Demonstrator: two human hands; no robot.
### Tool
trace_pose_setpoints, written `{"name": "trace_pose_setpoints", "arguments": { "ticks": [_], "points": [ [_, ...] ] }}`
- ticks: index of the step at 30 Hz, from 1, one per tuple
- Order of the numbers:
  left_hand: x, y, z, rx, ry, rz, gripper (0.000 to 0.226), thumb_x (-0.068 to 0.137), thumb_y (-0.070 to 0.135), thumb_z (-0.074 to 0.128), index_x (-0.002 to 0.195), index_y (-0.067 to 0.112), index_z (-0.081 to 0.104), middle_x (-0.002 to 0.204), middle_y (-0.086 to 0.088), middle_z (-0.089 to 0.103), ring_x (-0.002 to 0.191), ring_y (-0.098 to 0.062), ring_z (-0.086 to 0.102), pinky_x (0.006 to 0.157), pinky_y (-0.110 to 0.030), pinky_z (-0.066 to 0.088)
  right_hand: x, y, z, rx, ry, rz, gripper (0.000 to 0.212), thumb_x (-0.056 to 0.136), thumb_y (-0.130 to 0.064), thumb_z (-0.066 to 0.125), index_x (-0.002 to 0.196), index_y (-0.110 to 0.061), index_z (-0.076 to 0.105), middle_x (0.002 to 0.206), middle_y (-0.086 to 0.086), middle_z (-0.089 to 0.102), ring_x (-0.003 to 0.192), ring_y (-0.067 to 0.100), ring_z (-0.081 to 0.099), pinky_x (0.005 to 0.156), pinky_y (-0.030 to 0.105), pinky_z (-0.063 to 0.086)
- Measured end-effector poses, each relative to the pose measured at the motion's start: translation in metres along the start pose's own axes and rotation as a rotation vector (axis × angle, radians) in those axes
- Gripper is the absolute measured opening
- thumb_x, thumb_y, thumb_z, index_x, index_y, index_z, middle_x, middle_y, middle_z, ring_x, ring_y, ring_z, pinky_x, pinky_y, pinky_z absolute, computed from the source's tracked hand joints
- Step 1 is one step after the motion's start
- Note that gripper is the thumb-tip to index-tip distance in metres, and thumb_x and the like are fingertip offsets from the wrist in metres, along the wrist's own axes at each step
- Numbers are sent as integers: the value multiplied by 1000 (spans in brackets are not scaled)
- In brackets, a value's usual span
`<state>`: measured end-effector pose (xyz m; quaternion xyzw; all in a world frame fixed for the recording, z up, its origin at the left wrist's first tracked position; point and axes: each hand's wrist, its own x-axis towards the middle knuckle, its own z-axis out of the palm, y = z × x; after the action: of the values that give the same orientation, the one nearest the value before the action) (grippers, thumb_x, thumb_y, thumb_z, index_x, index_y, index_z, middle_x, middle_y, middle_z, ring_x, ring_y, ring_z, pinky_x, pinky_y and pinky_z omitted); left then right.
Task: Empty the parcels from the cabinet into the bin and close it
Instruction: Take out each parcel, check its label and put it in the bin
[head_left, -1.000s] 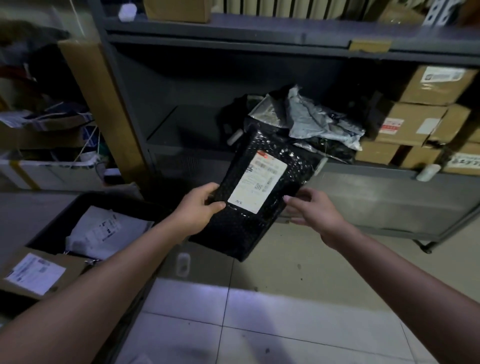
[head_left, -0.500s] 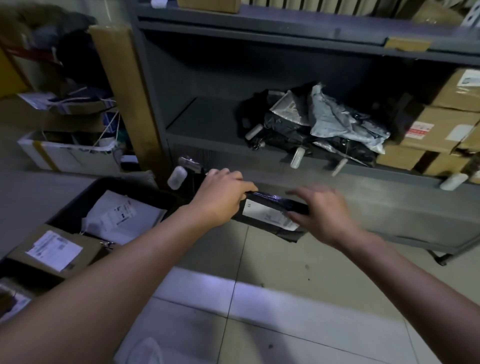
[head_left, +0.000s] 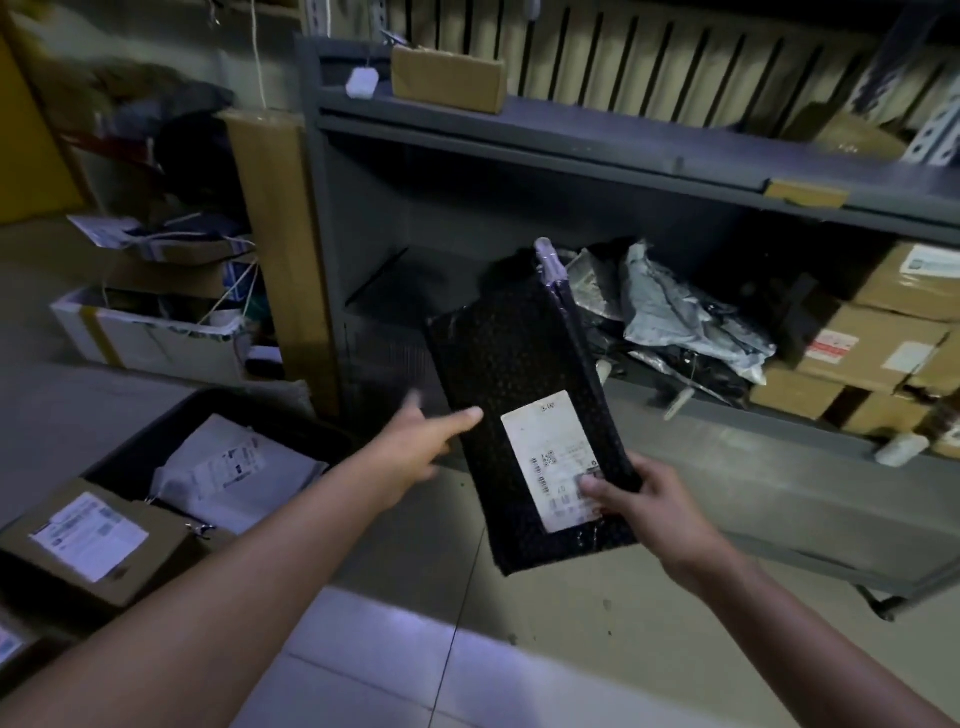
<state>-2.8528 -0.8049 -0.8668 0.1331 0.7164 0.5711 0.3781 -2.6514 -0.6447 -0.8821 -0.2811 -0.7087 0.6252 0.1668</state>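
The black parcel (head_left: 509, 364) was in mid-air at the centre of the frame, in front of the cabinet (head_left: 737, 441) and not yet over the bin (head_left: 291, 423) at lower left. Only the right hand (head_left: 660, 499) held it, pinching its lower right corner with the thumb on the white label (head_left: 550, 447). The left hand (head_left: 410, 447) was spread with straight fingers; it was blurred, so it may or may not have touched the parcel's left edge.

Held by one corner, the slick wrapper could slip or swing and drop onto the floor short of the bin. A toss from there could catch the bin's rim. The grey and black bags (head_left: 691, 327) looked loosely heaped at the shelf's front and could slide out.
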Motion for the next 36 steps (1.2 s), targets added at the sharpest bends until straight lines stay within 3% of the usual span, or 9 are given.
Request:
{"name": "trace_pose_setpoints", "arguments": {
  "ticks": [3,10,14,19,22,25,27,33,36],
  "points": [
    [-2,4,4,-82,-206,63,33,93,15,68,125,22,60,123,-2,69,104,-17,70,89,-41,57,0,-4,4,84,-56,53,23,88,-11,70,110,-6,69,103,12,76,91,30,73,79,44,60],
    [3,8,4,-220,-49,263,37,90,-7,63,109,24,65,110,0,73,107,-20,68,94,-46,55,11,-13,8,-246,249,-10,19,96,-27,62,112,-16,63,117,6,68,102,18,64,86,32,52],
    [2,14,2,-169,2,385,33,85,-17,61,85,16,65,95,6,73,101,-8,63,87,-18,47,14,-29,4,220,159,355,58,98,-57,41,107,-6,66,90,13,72,69,24,68,60,31,56],
    [5,10,7,-113,-83,401,39,82,-14,64,67,20,75,149,0,48,137,-17,43,114,-38,38,7,-37,15,607,-94,417,40,93,-36,62,113,-2,69,103,21,72,75,32,73,64,37,60],
    [3,12,7,-39,-42,450,35,75,2,81,86,35,78,159,8,27,145,-12,28,117,-43,31,4,-40,16,560,-138,410,29,89,-15,63,110,3,69,97,22,74,72,28,74,61,35,62],
    [-3,19,3,-126,-19,354,86,73,27,87,143,43,40,142,16,36,125,-4,45,105,-37,43,6,-37,16,604,-151,352,37,86,-8,63,120,4,64,110,23,71,85,29,73,77,38,62],
    [-3,19,0,-116,-63,239,112,59,51,90,149,49,25,145,13,41,126,-11,51,105,-43,46,4,-38,18,580,-154,311,33,89,-5,60,121,2,64,113,21,71,88,27,73,75,36,62],
    [-3,16,-3,-60,-121,148,32,99,33,58,130,35,58,116,6,71,106,-15,67,99,-41,50,0,-39,21,541,-137,262,25,92,-6,59,116,-7,66,112,15,73,89,23,74,73,35,62],
    [2,14,-2,-164,-17,82,25,105,30,45,120,31,65,122,1,68,109,-18,64,100,-41,49,4,-34,25,502,-62,192,26,90,-5,62,116,-3,65,109,16,74,89,24,73,76,34,61]
  ]
}}
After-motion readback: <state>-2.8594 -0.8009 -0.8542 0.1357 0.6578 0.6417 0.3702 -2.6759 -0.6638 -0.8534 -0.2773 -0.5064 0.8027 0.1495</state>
